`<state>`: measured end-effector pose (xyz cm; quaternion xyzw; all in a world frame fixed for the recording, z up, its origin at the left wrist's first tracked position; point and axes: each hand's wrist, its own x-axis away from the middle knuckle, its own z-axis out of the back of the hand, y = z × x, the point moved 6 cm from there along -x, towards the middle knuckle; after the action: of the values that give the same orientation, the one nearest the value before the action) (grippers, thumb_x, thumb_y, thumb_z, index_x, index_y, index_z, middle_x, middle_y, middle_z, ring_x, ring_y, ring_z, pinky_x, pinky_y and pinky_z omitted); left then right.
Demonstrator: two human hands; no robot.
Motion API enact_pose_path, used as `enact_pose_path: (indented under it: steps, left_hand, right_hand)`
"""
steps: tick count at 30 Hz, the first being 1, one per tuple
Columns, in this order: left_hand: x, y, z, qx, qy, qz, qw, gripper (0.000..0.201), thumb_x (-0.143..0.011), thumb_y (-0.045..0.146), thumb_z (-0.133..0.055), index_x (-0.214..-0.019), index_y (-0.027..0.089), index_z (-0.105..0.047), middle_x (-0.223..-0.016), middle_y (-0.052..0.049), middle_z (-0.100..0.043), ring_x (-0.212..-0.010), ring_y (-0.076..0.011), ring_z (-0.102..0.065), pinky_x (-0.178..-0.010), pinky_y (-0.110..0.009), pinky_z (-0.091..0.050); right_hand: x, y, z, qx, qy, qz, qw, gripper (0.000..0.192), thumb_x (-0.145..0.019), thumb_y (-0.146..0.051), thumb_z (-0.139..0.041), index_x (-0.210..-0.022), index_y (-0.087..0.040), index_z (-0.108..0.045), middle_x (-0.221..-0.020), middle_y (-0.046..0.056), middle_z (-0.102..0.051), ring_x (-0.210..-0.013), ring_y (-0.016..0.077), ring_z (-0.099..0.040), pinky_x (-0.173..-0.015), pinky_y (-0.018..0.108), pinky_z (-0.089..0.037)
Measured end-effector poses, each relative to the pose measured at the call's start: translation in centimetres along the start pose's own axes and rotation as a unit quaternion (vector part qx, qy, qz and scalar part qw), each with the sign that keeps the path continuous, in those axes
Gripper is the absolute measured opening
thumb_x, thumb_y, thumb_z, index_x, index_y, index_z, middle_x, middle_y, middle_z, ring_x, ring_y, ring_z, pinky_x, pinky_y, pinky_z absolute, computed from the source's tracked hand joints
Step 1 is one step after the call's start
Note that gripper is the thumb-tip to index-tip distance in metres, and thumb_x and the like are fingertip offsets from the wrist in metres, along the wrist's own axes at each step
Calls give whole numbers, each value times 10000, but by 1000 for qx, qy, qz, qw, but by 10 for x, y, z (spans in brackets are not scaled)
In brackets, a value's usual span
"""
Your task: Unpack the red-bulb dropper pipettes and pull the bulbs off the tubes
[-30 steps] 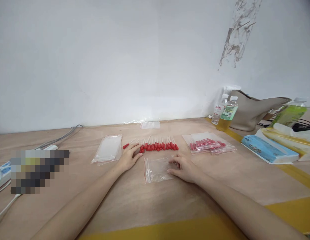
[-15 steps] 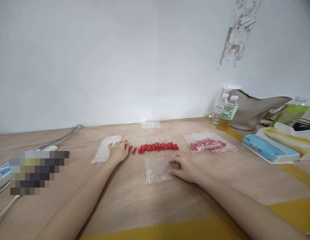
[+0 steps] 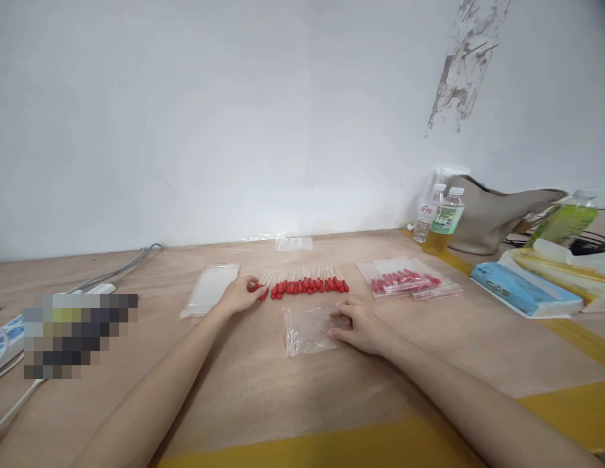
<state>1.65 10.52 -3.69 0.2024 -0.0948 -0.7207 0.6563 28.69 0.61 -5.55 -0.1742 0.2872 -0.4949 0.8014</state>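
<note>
A row of small droppers with red bulbs (image 3: 307, 285) lies across the middle of the wooden table (image 3: 263, 390). My left hand (image 3: 240, 295) rests at the row's left end, fingertips touching the leftmost red bulb. An empty clear zip bag (image 3: 305, 330) lies in front of the row. My right hand (image 3: 363, 328) lies on that bag's right edge, fingers curled on the plastic. A stack of empty clear bags (image 3: 211, 288) sits just left of my left hand.
Filled bags of red droppers (image 3: 404, 279) lie to the right. Two bottles (image 3: 442, 220), a beige bag (image 3: 492, 214) and a blue tissue pack (image 3: 524, 291) stand at the far right. A power strip with cables (image 3: 4, 335) is at the left edge. One small bag (image 3: 293, 244) lies by the wall.
My left hand slid left to the stack of empty bags, then came back right to the row's left end. The loose leftmost droppers now lie closer to the row. My right hand stayed put.
</note>
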Motion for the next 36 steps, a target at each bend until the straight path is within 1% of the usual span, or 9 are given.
enact_pose_path:
  steps: [4,8,11,14,18,21,24,29,36]
  left_hand:
    - [0,3,-4,49,-7,-6,999,360,-659,373,-549,-964,190,-606,-836,-47,-679,-753,-187,-625,-684,-251,-459]
    - [-2,-1,-8,83,9,22,996,311,-669,339,-534,-909,166,-631,-740,-38,-687,-681,-177,-635,-633,-241,-465]
    - [-1,-3,-8,103,43,48,993,349,-712,394,-488,-916,152,-634,-728,-44,-687,-693,-186,-640,-634,-253,-471]
    - [6,0,-6,108,91,70,988,435,-719,457,-484,-978,133,-614,-862,-88,-679,-824,-221,-627,-727,-294,-466]
    - [15,15,-10,130,102,38,986,491,-695,503,-523,-995,123,-608,-954,-107,-658,-884,-222,-610,-782,-300,-457]
    - [19,23,-13,146,101,6,984,473,-743,511,-453,-976,132,-614,-948,-84,-660,-868,-203,-609,-769,-286,-459]
    - [22,26,-16,143,98,-16,985,438,-792,484,-372,-907,156,-637,-897,-57,-670,-839,-198,-603,-751,-288,-450]
    - [26,25,-19,136,88,-34,986,435,-807,463,-331,-821,167,-648,-807,-43,-673,-775,-202,-600,-702,-290,-449]
    - [25,27,-20,150,96,-33,984,379,-800,420,-374,-916,149,-612,-904,-55,-658,-835,-191,-595,-760,-292,-449]
  right_hand:
    - [0,-1,1,-2,2,0,1000,289,-659,-344,-648,-887,-168,-626,-795,34,-496,-666,133,-478,-622,261,-401]
    - [0,-1,2,-8,3,-2,1000,296,-659,-340,-647,-898,-166,-623,-800,35,-495,-677,135,-481,-628,262,-404]
    - [0,-1,1,-12,-1,-3,1000,299,-658,-334,-649,-899,-159,-623,-815,40,-497,-682,134,-483,-632,261,-406]
    - [1,-1,1,-11,-1,-6,1000,306,-658,-339,-651,-903,-158,-622,-815,39,-497,-677,132,-482,-628,261,-406]
    - [0,-3,1,-7,2,-2,1000,298,-658,-331,-656,-897,-158,-623,-807,36,-496,-671,127,-477,-629,256,-404]
    - [0,-3,1,-4,0,-5,1000,301,-655,-340,-658,-897,-164,-625,-804,35,-503,-686,133,-481,-632,256,-405]
    - [0,-3,1,-3,-3,-5,1000,301,-659,-343,-654,-896,-159,-624,-802,37,-505,-693,138,-486,-637,260,-406]
    - [0,-3,2,-3,-3,-4,1000,300,-659,-333,-656,-908,-170,-624,-820,38,-503,-683,134,-485,-641,264,-412]
    - [1,-5,8,5,6,10,1000,299,-673,-345,-643,-914,-169,-620,-862,53,-510,-735,149,-502,-670,277,-424]
